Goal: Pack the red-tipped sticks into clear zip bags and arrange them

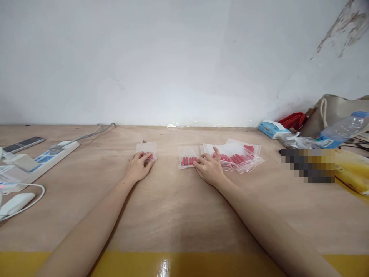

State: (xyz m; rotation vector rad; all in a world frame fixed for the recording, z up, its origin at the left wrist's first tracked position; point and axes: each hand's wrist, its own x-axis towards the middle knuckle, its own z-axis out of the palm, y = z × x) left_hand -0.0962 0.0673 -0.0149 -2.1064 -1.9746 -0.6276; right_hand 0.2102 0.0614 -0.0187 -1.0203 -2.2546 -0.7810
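On the left, a small clear plastic bag (148,147) with red pieces in it lies under my left hand (138,167), whose fingers and thumb are closed on its near part. My right hand (211,168) has its thumb and front fingers at the right edge of another clear bag (186,152), which shows a row of short red capsule-like pieces. One finger of that hand sticks up. Behind and to the right of it, several similar bags (242,156) of red pieces overlap in a fanned pile. The fingertips of both hands are partly hidden.
A white power strip (57,157) with plugs and cables lies at left, near a dark remote-like device (24,144). At right are a blue tissue pack (272,129), a plastic bottle (340,129), a grey bag (313,115) and yellow packaging (350,165). A white wall (173,65) stands behind.
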